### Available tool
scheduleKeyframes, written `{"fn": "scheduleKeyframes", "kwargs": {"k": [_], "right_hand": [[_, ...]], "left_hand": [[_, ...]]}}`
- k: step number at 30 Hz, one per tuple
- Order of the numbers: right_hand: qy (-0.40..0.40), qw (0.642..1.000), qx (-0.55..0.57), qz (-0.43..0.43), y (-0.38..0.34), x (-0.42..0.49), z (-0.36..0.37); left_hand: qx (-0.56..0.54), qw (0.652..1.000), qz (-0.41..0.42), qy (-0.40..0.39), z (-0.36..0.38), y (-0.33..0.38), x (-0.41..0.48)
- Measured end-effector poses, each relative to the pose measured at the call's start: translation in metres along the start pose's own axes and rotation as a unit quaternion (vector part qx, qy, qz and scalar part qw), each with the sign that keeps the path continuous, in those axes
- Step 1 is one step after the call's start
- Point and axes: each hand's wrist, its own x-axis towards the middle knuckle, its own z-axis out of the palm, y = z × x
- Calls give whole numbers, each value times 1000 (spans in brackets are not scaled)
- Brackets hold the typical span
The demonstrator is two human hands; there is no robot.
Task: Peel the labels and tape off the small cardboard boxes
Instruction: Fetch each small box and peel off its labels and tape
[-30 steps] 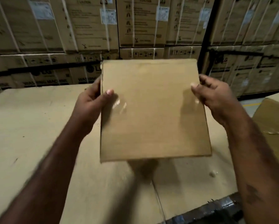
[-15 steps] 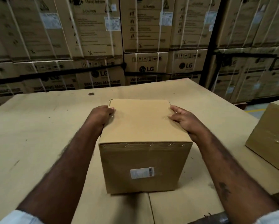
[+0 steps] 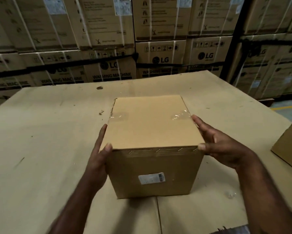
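The box (image 3: 152, 125) I held aloft a second ago now sits on the counter (image 3: 40, 141), left hand (image 3: 99, 154) and right hand (image 3: 216, 144) pressing flat-fingered against its sides, label (image 3: 151, 178) and tape (image 3: 180, 115) unpeeled, within reach.

Tan box (image 3: 150, 125), white label (image 3: 151, 178), clear tape (image 3: 180, 115).

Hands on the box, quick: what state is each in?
Left hand: open, straight fingers pressed on the left side of the small cardboard box.
Right hand: open, straight fingers pressed on its right side.
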Motion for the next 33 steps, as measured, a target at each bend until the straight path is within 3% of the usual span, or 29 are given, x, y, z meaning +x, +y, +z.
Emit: {"fn": "scheduleKeyframes", "kwargs": {"k": [3,5,8,10,12,16,22,26,29,31,33], "right_hand": [[150,982,-105,-53,-25,8,12],[255,957,-70,-119,-45,13,14],[315,928,-93,-174,-70,19,10],[337,913,-172,-154,-79,28,9],[380,884,-259,-81,-81,38,14],[404,842,-356,-16,-67,59,41],[458,794,-362,-165,-62,68,45],[394,811,-391,-185,-39,60,60],[405,819,-361,-185,-35,62,57],[420,832,-321,-169,-39,61,54],[427,821,-356,-130,-38,60,55]], "left_hand": [[7,1000,13,26,22,25,10],[-9,999,39,23,31,46,21],[4,996,85,29,36,81,40],[60,992,101,41,40,98,52],[124,987,81,58,42,101,63],[283,950,68,112,37,83,82],[377,915,82,116,36,73,110],[389,913,62,109,37,68,125],[398,909,58,106,36,64,135],[449,882,71,123,35,60,140],[503,840,141,143,34,55,145]]}}
